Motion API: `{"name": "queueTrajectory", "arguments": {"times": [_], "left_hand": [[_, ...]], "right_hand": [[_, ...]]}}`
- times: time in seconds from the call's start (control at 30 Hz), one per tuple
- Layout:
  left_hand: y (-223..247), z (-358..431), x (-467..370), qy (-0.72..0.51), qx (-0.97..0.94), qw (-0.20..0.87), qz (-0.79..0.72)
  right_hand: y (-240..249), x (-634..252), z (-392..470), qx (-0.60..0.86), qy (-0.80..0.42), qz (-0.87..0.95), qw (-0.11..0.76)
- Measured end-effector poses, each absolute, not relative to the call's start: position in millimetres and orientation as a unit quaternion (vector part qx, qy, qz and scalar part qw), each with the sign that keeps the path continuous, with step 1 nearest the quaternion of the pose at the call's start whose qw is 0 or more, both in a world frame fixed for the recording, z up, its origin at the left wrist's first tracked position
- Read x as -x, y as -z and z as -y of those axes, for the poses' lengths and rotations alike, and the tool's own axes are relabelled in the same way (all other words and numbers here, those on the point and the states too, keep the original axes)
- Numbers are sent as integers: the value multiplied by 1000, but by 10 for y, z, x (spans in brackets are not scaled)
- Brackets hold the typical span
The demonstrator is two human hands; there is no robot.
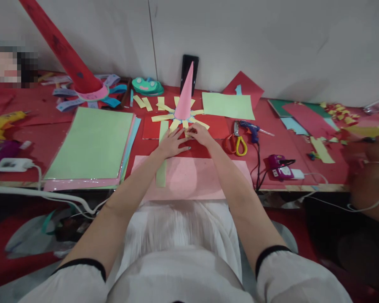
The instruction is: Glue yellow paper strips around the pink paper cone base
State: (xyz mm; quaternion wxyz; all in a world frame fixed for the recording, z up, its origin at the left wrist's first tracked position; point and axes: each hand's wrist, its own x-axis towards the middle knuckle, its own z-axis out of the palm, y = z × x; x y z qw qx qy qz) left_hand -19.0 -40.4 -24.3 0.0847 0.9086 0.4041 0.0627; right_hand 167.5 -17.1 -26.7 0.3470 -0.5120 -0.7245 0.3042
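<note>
A pink paper cone (185,99) stands upright in the middle of the table, with pale yellow paper strips (162,118) spread out like rays around its base. My left hand (173,144) lies with fingers spread at the front of these strips, over the upper part of a long light green strip (161,173). Close beside it, my right hand (199,134) has its fingers pinched together at a front yellow strip; whatever sits between the fingertips is too small to make out. Under the cone is a red sheet (220,126). A pink sheet (205,176) lies beneath my forearms.
Scissors (240,145) and a blue glue gun (252,129) lie to the right, with a purple plug adapter (280,167) and cables. Green sheets (91,143) are stacked left. A phone (186,71) leans on the wall. A co-worker's arm (372,181) is at far right.
</note>
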Motion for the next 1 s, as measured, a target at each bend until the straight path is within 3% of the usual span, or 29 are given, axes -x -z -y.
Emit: {"name": "queueTrajectory", "arguments": {"times": [0.43,0.63,1.0], "left_hand": [[257,394,187,-71,-908,93,-403],[258,396,183,-65,-908,88,-404],[269,380,187,-59,-909,92,-403]], "right_hand": [[256,-1595,249,547,-205,748,314],[229,-1644,211,491,-179,798,299],[228,-1690,169,458,-83,861,207]]}}
